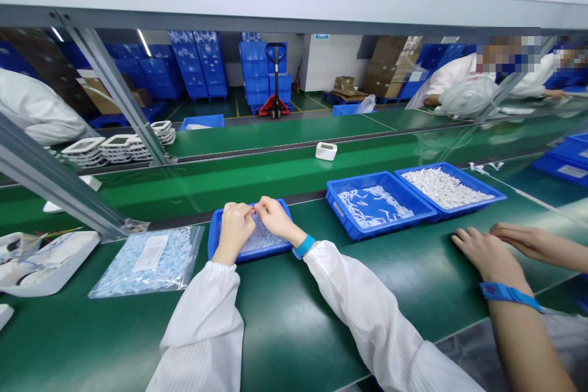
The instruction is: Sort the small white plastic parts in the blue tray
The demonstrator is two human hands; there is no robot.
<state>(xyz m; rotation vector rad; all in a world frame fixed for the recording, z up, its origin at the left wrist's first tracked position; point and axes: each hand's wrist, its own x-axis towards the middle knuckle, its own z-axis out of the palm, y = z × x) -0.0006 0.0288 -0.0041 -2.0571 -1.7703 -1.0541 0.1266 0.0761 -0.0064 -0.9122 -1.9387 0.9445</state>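
Above a small blue tray (214,234) my left hand (236,228) and my right hand (274,218) meet, fingertips close together. Both hands are closed in a pinch; whatever lies between the fingers is too small to make out. Small pale pieces (261,239) cover the bottom of that tray, partly hidden by my hands. A blue wristband (304,247) circles my right wrist. Left of the tray lies a clear plastic bag (146,262) of light blue and white pieces, with a white label on it.
To the right stand a blue bin (353,229) of white strips and a blue bin (498,197) of small white parts. A co-worker's hands (493,254) rest at the right. A white housing (326,151) sits on the green belt (257,173). A metal post (68,177) rises at left.
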